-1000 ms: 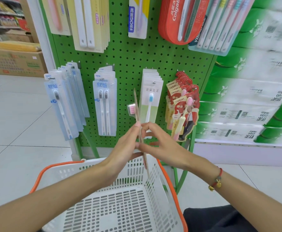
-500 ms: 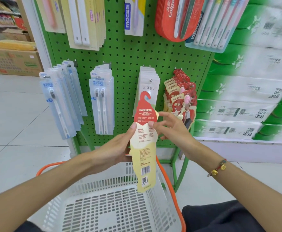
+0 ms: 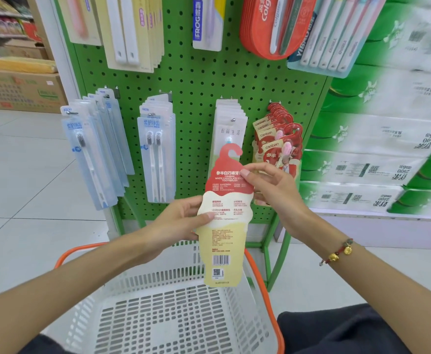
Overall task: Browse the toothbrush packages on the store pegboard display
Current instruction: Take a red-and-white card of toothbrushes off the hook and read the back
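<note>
Toothbrush package (image 3: 222, 221) held upright in front of the pegboard (image 3: 196, 80), back side facing the camera: red top with hook cutout, cream lower part, barcode and QR code near the bottom edge. It sits above the far rim of the basket (image 3: 173, 312), clear of the hooks.

Left hand (image 3: 176, 223) grips the package at its left edge, mid-height: thumb on the printed face, other fingers curled behind. Right hand (image 3: 273, 190) pinches the right edge higher up, at the red section; thumb tip on the print, remaining fingers behind the card. Bracelet (image 3: 339, 251) with gold charms on the right wrist.

Directly behind the right-hand fingers: a peg of matching red packs (image 3: 275, 139), labelled "canban". Behind the held package's hook: a peg of white packs (image 3: 231, 123). Left of the left-hand fingers: pale blue twin-brush packs (image 3: 157, 154), then further left single-brush blue packs (image 3: 91, 154). Upper row of pegs carries cream, yellow-blue, red oval and multi-brush packs, partly cropped.

Right of the right hand, well apart: stacked green-and-white tissue packs (image 3: 378, 139), blurred. Basket is white slotted plastic with an orange handle, below both wrists.
</note>
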A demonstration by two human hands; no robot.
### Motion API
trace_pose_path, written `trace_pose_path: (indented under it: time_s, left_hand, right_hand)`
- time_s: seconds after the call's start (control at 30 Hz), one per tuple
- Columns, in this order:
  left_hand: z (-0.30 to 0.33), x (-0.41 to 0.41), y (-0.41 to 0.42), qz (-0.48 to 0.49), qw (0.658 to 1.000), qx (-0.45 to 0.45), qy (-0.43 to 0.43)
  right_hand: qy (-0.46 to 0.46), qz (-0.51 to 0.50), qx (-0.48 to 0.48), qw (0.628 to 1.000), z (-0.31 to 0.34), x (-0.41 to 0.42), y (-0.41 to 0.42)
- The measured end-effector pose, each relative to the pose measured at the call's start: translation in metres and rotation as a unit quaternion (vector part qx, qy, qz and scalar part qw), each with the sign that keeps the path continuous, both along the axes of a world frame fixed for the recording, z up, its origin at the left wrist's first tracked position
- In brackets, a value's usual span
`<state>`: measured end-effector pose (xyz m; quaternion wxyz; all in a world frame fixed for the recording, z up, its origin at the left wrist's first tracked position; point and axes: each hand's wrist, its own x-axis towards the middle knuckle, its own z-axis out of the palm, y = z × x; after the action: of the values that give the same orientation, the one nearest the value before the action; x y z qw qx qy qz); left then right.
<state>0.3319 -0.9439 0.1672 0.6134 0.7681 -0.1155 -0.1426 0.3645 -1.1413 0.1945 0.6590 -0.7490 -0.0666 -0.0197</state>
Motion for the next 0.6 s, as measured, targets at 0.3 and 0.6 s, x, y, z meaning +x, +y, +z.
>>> trace_pose_path:
  time_s: [0.3, 0.6]
  left_hand:
    - [-0.002, 0.0, -0.003, -0.012, 1.0, -0.016, 0.014]
    - [0.002, 0.006, -0.001, 0.156, 0.976, -0.144, -0.039]
  right_hand:
    - [-0.027, -0.013, -0.014, 0.999, -0.001, 0.0, -0.003]
    - [0.009, 0.099, -0.217, 0.971, -0.013, -0.001, 0.006]
